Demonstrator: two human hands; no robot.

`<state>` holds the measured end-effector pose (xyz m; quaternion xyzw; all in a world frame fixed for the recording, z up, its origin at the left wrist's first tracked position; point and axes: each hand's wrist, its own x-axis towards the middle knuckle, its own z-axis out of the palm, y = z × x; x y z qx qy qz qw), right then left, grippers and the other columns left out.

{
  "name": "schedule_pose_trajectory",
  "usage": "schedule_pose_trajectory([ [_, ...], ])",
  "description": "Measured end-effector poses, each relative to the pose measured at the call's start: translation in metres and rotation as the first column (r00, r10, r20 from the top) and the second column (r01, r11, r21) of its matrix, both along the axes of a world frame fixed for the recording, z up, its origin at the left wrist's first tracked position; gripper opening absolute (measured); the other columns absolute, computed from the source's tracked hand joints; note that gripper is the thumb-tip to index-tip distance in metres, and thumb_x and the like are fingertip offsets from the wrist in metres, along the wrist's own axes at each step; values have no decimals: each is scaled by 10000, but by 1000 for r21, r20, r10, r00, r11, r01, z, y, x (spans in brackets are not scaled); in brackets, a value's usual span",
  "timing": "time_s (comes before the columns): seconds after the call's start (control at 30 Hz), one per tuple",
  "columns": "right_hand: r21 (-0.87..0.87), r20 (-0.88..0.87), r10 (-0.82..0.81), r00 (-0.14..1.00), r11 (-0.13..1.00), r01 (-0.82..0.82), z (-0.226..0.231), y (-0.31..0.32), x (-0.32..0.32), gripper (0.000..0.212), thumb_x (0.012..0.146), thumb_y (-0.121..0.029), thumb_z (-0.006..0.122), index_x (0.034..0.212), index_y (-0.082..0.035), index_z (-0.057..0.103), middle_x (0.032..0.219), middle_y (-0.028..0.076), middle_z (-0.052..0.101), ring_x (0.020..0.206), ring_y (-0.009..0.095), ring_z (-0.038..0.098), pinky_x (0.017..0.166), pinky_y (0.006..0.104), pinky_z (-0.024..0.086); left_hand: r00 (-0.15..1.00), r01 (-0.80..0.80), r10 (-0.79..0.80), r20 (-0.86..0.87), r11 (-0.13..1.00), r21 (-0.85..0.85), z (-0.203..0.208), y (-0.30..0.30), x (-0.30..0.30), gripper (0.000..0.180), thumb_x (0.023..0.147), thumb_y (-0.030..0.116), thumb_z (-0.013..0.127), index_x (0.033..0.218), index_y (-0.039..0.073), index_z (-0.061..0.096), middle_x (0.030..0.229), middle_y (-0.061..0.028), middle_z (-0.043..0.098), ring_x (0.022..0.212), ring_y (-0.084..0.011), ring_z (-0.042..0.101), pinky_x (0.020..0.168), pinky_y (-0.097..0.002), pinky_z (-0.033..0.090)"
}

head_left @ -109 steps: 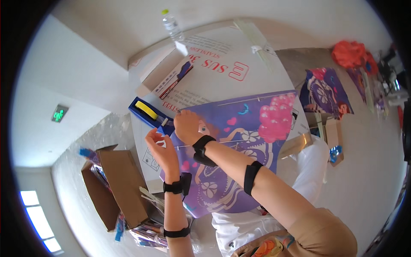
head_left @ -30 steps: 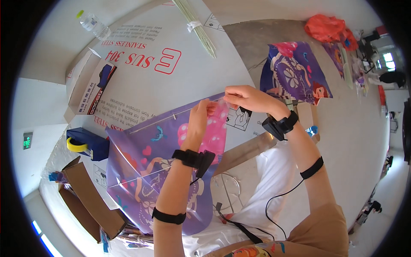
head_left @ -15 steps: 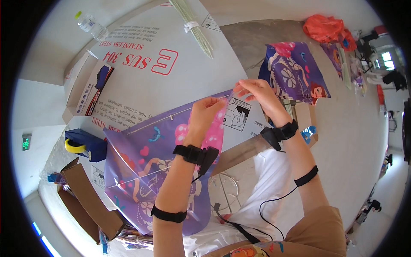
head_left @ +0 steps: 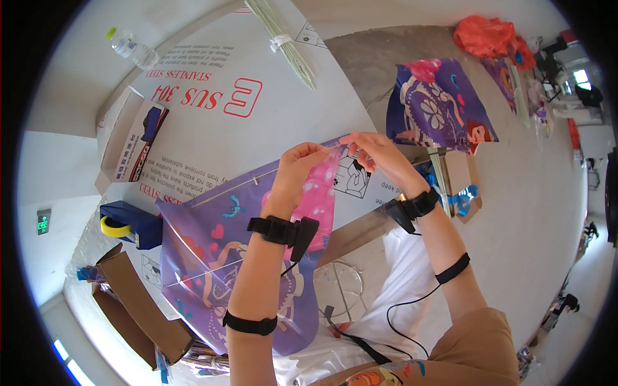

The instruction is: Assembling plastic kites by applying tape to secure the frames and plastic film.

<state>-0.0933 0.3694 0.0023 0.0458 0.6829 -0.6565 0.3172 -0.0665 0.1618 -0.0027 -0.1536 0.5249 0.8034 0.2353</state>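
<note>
A purple kite (head_left: 219,219), printed with a cartoon figure, pink hearts and pink balloons, lies partly on the table and hangs over its near edge toward my lap. Thin white rods run along its far edge and across its middle. My left hand (head_left: 297,170) is closed in a pinch at the pink corner of the kite. Close beside it, my right hand (head_left: 376,154) has its thumb and index finger pinched at the same corner's tip, other fingers loosely curled. Whether a small clear strip lies between the fingertips is too fine to make out.
On the covered table (head_left: 212,138) are a bundle of pale sticks (head_left: 283,48), a plastic bottle (head_left: 132,48), a white box (head_left: 132,141) and a blue tape dispenser (head_left: 138,222). A brown carton (head_left: 138,302) stands left. Another purple kite (head_left: 438,106) and a red bag (head_left: 486,37) lie to the right.
My right hand has moved left and slightly down, bringing its fingertips close to my left hand at the kite's corner. The clear strip seen between the hands no longer shows plainly.
</note>
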Motion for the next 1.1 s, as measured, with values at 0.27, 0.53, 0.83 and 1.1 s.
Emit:
schedule_pose_trajectory([
  [0.27,-252,201,-42,979,963,93,-14,2,-4,270,915,-284,616,913,-14,617,643,-57,418,511,25,328,447,203,229,998,26,-26,54,1000,3,7,-1,-2,80,844,94,655,884,25,644,804,14,610,727,-51,520,661,-198,410],
  [0.53,270,-539,-75,839,928,257,-33,-21,1,187,844,-172,666,824,-4,587,673,54,578,569,135,512,530,279,408,994,-104,72,-77,790,-604,-12,11,2,234,792,214,714,817,-17,685,724,13,634,650,-60,533,600,-221,433],
  [0.83,378,-590,-54,806,863,335,-36,-26,2,195,823,-159,668,789,4,567,701,114,605,628,239,576,590,337,444,986,-75,169,8,480,-874,0,39,4,317,717,409,726,800,104,715,716,-22,680,667,-203,647,618,-338,481],
  [1.1,474,-642,45,765,808,350,-31,-34,5,197,820,-158,670,773,-10,549,727,107,600,655,253,591,585,354,450,981,-39,191,42,399,-916,0,38,-3,288,711,405,744,761,123,710,696,-16,677,677,-213,653,618,-334,487],
])
